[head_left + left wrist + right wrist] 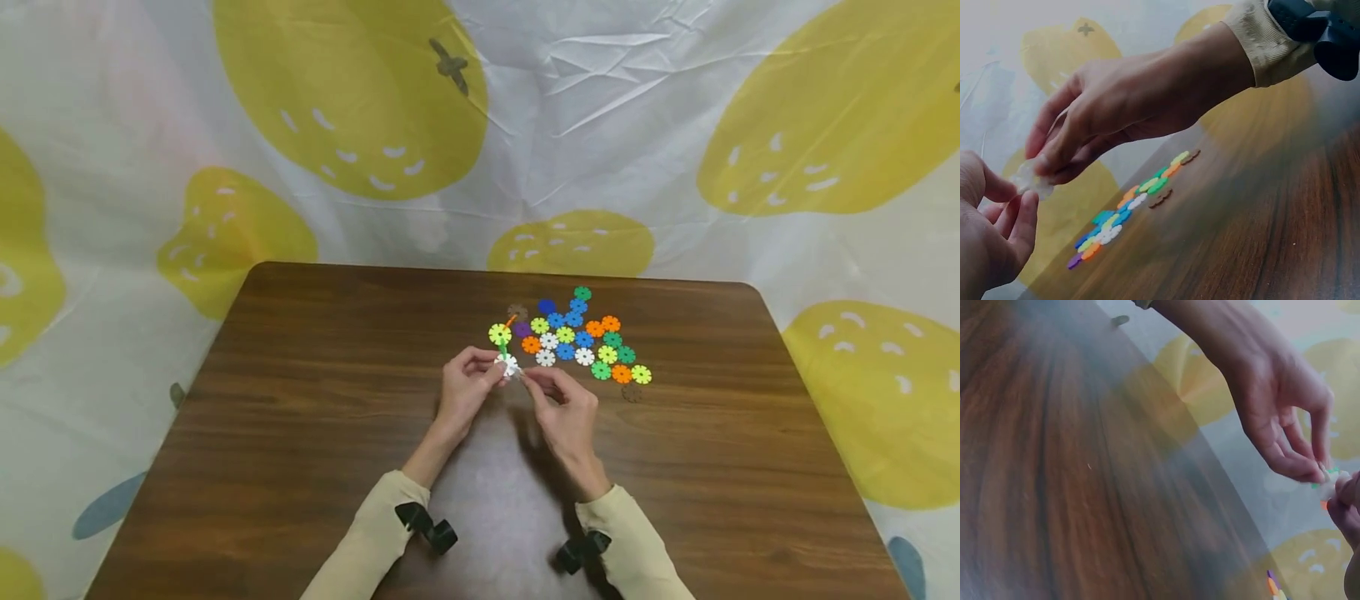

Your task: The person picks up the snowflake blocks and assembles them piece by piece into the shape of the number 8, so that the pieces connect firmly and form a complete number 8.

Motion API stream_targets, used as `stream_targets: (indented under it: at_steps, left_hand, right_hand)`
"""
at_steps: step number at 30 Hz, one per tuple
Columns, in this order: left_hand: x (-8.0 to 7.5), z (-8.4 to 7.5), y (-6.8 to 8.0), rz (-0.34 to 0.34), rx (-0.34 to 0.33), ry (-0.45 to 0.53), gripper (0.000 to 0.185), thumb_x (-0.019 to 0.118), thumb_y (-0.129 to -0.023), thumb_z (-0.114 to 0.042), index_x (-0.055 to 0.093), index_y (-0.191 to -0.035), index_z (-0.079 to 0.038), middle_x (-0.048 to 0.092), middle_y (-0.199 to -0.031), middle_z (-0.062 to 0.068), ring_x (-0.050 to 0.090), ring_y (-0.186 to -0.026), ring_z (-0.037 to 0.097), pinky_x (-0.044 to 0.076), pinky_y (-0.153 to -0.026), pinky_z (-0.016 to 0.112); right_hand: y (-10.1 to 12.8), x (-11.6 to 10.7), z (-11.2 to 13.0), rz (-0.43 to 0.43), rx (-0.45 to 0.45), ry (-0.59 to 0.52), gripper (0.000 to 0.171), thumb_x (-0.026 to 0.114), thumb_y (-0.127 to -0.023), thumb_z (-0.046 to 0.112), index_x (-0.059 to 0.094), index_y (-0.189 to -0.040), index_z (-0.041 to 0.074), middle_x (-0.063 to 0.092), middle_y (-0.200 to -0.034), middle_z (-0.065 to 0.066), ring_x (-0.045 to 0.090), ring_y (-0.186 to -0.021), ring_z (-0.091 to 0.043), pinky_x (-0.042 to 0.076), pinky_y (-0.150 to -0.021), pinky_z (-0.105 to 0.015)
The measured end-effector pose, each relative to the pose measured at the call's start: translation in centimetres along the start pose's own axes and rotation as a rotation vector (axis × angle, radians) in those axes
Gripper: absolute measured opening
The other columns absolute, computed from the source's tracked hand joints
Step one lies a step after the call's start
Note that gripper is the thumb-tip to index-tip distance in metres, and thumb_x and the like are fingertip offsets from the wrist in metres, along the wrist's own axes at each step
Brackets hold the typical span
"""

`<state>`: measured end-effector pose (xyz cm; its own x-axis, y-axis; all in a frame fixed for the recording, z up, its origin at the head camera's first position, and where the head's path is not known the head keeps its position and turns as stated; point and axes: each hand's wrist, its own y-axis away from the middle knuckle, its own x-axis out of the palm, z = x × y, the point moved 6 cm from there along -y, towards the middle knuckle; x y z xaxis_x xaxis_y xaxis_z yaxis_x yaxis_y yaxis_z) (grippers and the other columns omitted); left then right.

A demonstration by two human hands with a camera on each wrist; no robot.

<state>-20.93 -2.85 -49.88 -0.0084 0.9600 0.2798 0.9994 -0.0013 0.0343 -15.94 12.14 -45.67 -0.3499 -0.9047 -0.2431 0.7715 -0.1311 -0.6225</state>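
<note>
A white notched plastic disc (pixel 508 363) is pinched between the thumb and fingers of my left hand (pixel 463 390). A green disc (pixel 503 348), seen nearly edge-on, joins it to a yellow-green disc (pixel 499 334), and an orange disc (pixel 512 320) slants off the top. My right hand (pixel 566 410) meets it from the right, thumb and fingertips pinching a whitish piece (pixel 517 373) at the white disc's edge. Both hands come together around white pieces (pixel 1030 181) in the left wrist view; fingers partly hide the join. In the right wrist view, the left hand (pixel 1279 419) reaches in from above.
Loose notched discs (pixel 583 339) in several colours lie flat in a cluster beyond and right of my hands. A brown disc (pixel 632 392) lies at its near right. The brown wooden table (pixel 300 433) ends at a curtain (pixel 420 225) with yellow fruit prints.
</note>
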Motion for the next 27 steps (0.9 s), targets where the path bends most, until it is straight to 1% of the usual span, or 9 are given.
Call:
stream_targets:
  at_steps: [4, 7, 11, 14, 17, 20, 22, 24, 27]
  left_hand:
    - [-0.1, 0.0, 0.1, -0.031, 0.037, 0.008, 0.025, 0.069, -0.086, 0.011, 0.062, -0.108, 0.018, 0.07, -0.09, 0.026, 0.067, -0.067, 0.008, 0.061, -0.067, 0.025]
    - [-0.3, 0.0, 0.1, -0.045, 0.048, 0.035, 0.026, 0.067, -0.085, 0.013, 0.062, -0.11, 0.018, 0.069, -0.092, 0.029, 0.067, -0.068, 0.008, 0.06, -0.067, 0.023]
    - [-0.6, -0.1, 0.1, -0.038, 0.048, 0.059, 0.025, 0.067, -0.085, 0.014, 0.063, -0.11, 0.018, 0.068, -0.094, 0.031, 0.069, -0.068, 0.008, 0.061, -0.067, 0.023]
    - [-0.6, -0.2, 0.2, -0.028, 0.05, 0.06, 0.025, 0.068, -0.085, 0.013, 0.062, -0.109, 0.018, 0.07, -0.093, 0.03, 0.07, -0.068, 0.008, 0.062, -0.068, 0.026]
    - [-0.7, -0.2, 0.2, -0.018, 0.05, 0.059, 0.025, 0.068, -0.085, 0.012, 0.062, -0.108, 0.019, 0.071, -0.091, 0.026, 0.07, -0.068, 0.009, 0.062, -0.069, 0.026]
    - [-0.8, -0.1, 0.2, -0.02, 0.043, 0.063, 0.026, 0.068, -0.084, 0.013, 0.062, -0.109, 0.019, 0.072, -0.087, 0.02, 0.069, -0.067, 0.009, 0.061, -0.068, 0.024]
    - [-0.9, -0.1, 0.1, -0.025, 0.039, 0.064, 0.026, 0.068, -0.084, 0.013, 0.063, -0.109, 0.019, 0.072, -0.087, 0.019, 0.069, -0.067, 0.009, 0.06, -0.067, 0.023]
    - [-1.0, 0.0, 0.2, -0.027, 0.039, 0.066, 0.026, 0.068, -0.084, 0.014, 0.063, -0.11, 0.019, 0.072, -0.087, 0.019, 0.069, -0.067, 0.008, 0.06, -0.067, 0.022]
    - [-1.1, -0.1, 0.2, -0.022, 0.049, 0.064, 0.027, 0.068, -0.085, 0.013, 0.063, -0.111, 0.019, 0.072, -0.088, 0.02, 0.069, -0.069, 0.009, 0.061, -0.069, 0.024]
  right_hand:
    - [0.0, 0.3, 1.5, 0.038, 0.017, -0.033, 0.017, 0.076, -0.077, -0.019, 0.072, -0.093, -0.014, 0.074, -0.089, -0.027, 0.073, -0.073, -0.04, 0.062, -0.07, -0.031]
    - [0.2, 0.3, 1.4, 0.055, 0.026, -0.058, 0.02, 0.076, -0.076, -0.02, 0.071, -0.095, -0.015, 0.073, -0.091, -0.029, 0.073, -0.076, -0.042, 0.062, -0.073, -0.03]
    - [0.6, 0.1, -0.6, 0.058, 0.045, -0.083, 0.023, 0.076, -0.076, -0.019, 0.072, -0.098, -0.012, 0.074, -0.093, -0.028, 0.073, -0.078, -0.041, 0.061, -0.076, -0.025]
    - [1.0, 0.0, -2.2, 0.075, 0.062, -0.067, 0.024, 0.077, -0.079, -0.015, 0.073, -0.101, -0.008, 0.075, -0.095, -0.024, 0.074, -0.08, -0.038, 0.061, -0.078, -0.026]
    - [1.0, -0.4, -3.4, 0.09, 0.108, 0.007, 0.024, 0.078, -0.081, -0.01, 0.074, -0.104, -0.003, 0.076, -0.094, -0.019, 0.075, -0.082, -0.034, 0.062, -0.078, -0.031]
    - [0.9, -1.0, -4.6, 0.106, 0.185, 0.146, 0.025, 0.078, -0.082, -0.007, 0.074, -0.105, -0.001, 0.076, -0.094, -0.017, 0.075, -0.083, -0.033, 0.062, -0.078, -0.039]
    - [0.9, -1.5, -5.5, 0.125, 0.24, 0.244, 0.027, 0.079, -0.081, -0.004, 0.074, -0.107, 0.0, 0.074, -0.096, -0.018, 0.074, -0.084, -0.033, 0.061, -0.079, -0.044]
    - [0.9, -2.2, -6.4, 0.146, 0.286, 0.329, 0.03, 0.08, -0.08, -0.001, 0.074, -0.11, -0.001, 0.072, -0.099, -0.02, 0.071, -0.088, -0.035, 0.056, -0.084, -0.047]
    - [1.0, -3.2, -7.7, 0.157, 0.364, 0.407, 0.033, 0.079, -0.081, 0.004, 0.073, -0.112, -0.002, 0.068, -0.102, -0.022, 0.063, -0.095, -0.037, 0.047, -0.088, -0.049]
